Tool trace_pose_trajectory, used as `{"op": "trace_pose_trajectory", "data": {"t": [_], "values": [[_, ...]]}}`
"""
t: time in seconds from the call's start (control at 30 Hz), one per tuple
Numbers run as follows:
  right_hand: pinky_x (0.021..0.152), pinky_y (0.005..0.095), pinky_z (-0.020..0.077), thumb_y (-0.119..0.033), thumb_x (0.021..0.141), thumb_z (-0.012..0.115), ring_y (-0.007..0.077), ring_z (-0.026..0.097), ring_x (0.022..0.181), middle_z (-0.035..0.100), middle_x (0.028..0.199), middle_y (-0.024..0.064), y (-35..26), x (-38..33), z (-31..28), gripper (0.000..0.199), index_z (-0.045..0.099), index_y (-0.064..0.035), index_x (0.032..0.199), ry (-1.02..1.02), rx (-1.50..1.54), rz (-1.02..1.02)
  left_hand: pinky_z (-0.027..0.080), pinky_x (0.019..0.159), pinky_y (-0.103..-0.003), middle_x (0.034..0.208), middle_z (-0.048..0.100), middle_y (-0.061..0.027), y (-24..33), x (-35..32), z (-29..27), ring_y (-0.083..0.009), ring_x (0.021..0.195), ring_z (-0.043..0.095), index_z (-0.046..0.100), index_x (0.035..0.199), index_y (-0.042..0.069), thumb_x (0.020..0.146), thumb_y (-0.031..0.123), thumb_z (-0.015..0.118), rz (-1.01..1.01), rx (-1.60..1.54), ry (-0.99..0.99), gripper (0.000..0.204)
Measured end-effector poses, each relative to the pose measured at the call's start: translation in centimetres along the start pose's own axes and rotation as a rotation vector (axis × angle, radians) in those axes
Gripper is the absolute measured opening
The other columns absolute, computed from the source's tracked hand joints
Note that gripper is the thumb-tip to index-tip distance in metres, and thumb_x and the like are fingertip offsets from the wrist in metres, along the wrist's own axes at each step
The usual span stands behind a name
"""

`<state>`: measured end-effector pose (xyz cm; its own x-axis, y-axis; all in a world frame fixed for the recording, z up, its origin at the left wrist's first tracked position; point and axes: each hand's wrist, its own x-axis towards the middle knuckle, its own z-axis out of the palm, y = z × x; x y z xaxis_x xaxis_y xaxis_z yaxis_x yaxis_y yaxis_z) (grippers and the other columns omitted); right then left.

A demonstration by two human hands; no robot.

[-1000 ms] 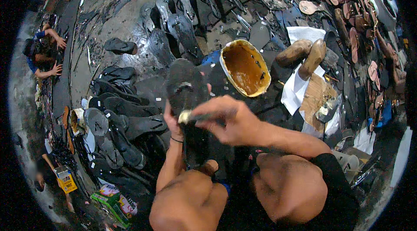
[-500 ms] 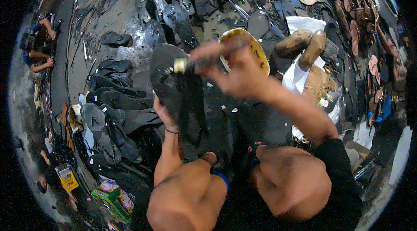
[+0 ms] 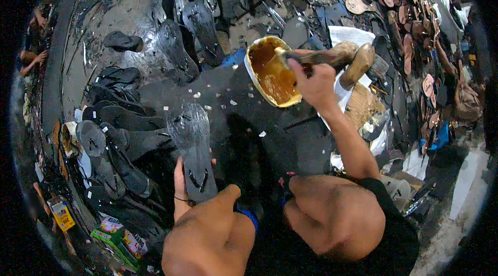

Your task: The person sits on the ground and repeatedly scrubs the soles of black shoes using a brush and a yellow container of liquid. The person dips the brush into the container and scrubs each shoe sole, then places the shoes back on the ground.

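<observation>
Wet, dark floor [image 3: 129, 11], crowded: black sandal soles [image 3: 111, 143] heaped at left, tan soles [image 3: 410, 16] far right. Left hand [image 3: 182, 185] curls beneath a glossy black sole [image 3: 193, 151], near centre. Right hand [image 3: 316, 81] closes on a brush [image 3: 306, 58] dipped in the glue bowl [image 3: 272, 71], right of centre. Open floor lies far left.

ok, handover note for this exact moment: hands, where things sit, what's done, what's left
Left hand: holds the black sandal sole from beneath, its glossy face up.
Right hand: grips a brush with its tip in the glue pot.
The pot sits on the dark mat, beyond the sole.
Done: the sole's face looks wet and shiny, so probably coated, though how fully is unclear.
Left: many loose soles lie to the left; I can't tell which are coated.
</observation>
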<state>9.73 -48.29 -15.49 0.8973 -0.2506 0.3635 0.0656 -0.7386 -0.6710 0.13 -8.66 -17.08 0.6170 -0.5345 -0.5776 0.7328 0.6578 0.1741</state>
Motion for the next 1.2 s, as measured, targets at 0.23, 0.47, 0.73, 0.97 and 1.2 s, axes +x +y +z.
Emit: {"op": "trace_pose_trajectory", "data": {"t": [0.23, 0.47, 0.73, 0.97, 1.2], "values": [[0.073, 0.0439, 0.0541, -0.022, 0.093, 0.066, 0.0292, 0.068, 0.085, 0.069, 0.091, 0.0135, 0.8, -7.5, -9.1, 0.036, 0.062, 0.0013, 0.12, -0.949, -0.096, 0.375, 0.056, 0.08, -0.04, 0.107, 0.069, -0.0132, 1.0, 0.4, -1.2, -0.0271, 0.09, 0.067, 0.06, 0.122, 0.001, 0.105, 0.035, 0.038, 0.173, 0.205, 0.167, 0.044], [0.076, 0.0287, 0.0548, -0.018, 0.096, 0.067, 0.0138, 0.066, 0.096, 0.069, 0.109, 0.0052, -7.9, 0.1, -4.2, 0.031, 0.061, -0.0045, 0.124, -0.471, 1.138, 0.869, 0.058, 0.07, -0.032, 0.096, 0.069, -0.0103, 2.7, 8.6, 6.7, -0.0197, 0.08, 0.068, 0.064, 0.11, 0.005, 0.102, 0.041, 0.041, 0.243, 0.254, 0.186, 0.044], [0.088, 0.0394, 0.0508, -0.019, 0.087, 0.07, 0.0287, 0.069, 0.096, 0.072, 0.102, 0.0103, -11.4, 2.3, 4.0, 0.03, 0.069, -0.0103, 0.116, -0.476, 0.726, -0.132, 0.057, 0.086, -0.039, 0.099, 0.069, -0.0116, 2.4, 11.6, 11.3, -0.0218, 0.096, 0.069, 0.062, 0.114, 0.004, 0.105, 0.035, 0.033, 0.213, 0.05, -0.423, 0.044], [0.077, 0.0358, 0.0528, -0.012, 0.083, 0.07, 0.0229, 0.067, 0.088, 0.069, 0.092, 0.0066, -12.9, -0.2, 1.9, 0.019, 0.068, -0.0098, 0.103, -0.242, 0.638, -0.425, 0.053, 0.097, -0.041, 0.121, 0.065, -0.0156, 5.0, 11.0, 9.2, -0.0278, 0.106, 0.064, 0.06, 0.12, 0.002, 0.101, 0.039, 0.043, 0.684, 0.402, 0.022, 0.044], [0.074, 0.0433, 0.0469, -0.01, 0.072, 0.07, 0.0306, 0.062, 0.088, 0.065, 0.093, 0.0083, -14.2, -2.4, 0.0, 0.047, 0.066, -0.0158, 0.118, -0.451, 0.597, -0.672, 0.055, 0.087, -0.035, 0.105, 0.067, -0.0079, 3.1, 11.6, 13.4, -0.0188, 0.091, 0.064, 0.063, 0.113, 0.004, 0.102, 0.042, 0.044, 0.49, 0.267, 0.048, 0.043]]}}
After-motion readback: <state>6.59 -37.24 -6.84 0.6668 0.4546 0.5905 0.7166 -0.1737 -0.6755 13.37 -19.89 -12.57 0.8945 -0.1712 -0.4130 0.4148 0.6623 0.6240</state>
